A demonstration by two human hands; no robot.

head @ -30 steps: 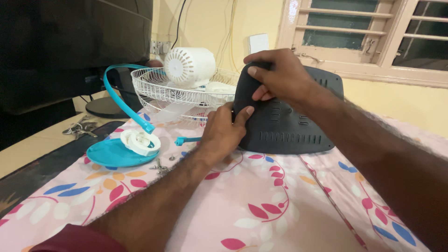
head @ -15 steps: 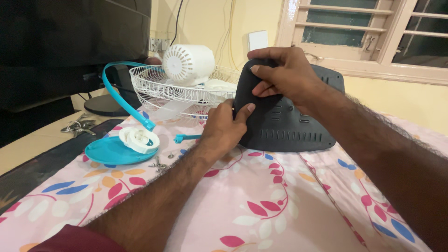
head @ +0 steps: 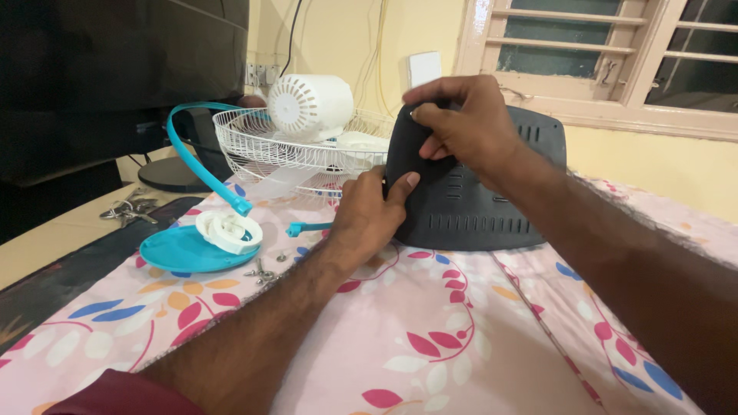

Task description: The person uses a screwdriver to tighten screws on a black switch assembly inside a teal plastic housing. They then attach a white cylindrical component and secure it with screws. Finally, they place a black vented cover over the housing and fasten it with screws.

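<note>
1. Right now we have both hands on the dark base (head: 477, 204), which stands tilted up on its edge on the floral sheet (head: 430, 338), just right of the white grille (head: 269, 150).
2. Our right hand (head: 469, 127) is curled over the base's top left edge, fingers wrapped round it in a firm grip.
3. Our left hand (head: 369, 215) presses against the base's lower left side, thumb on the face; it braces more than it grips, fingers half closed.
4. We judge this to be the turning or steadying step, with the base held up for inspection or fitting.
5. Any next move calls for a steady top grip and care with the loose screws (head: 261, 270) lying near the teal disc (head: 184, 250).
6. Behind the grille sits the white motor (head: 311, 104).
</note>
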